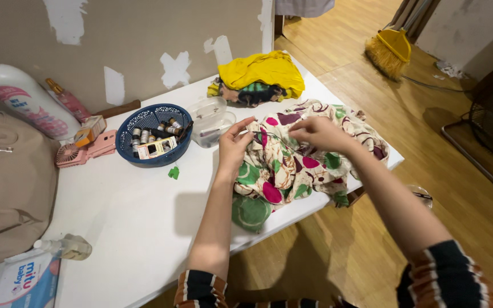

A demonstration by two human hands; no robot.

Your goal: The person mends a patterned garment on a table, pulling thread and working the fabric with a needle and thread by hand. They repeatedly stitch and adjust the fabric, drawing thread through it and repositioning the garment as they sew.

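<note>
Two hands at work over a patterned cloth (309, 154) heaped at the table's (126, 217) right edge, part of it hanging over: left hand (234, 142) and right hand (320, 132) each pinch fingertips closed on a thin dark thread (272, 137) stretched between them. Risk, as judged: the thread could snag or slip free, and the overhanging cloth could slide to the floor. Blue basket (154, 137) of small spools near the back edge.

Crumpled floral cloth (292, 159) at table edge, dark thread (278, 138) across it.
</note>
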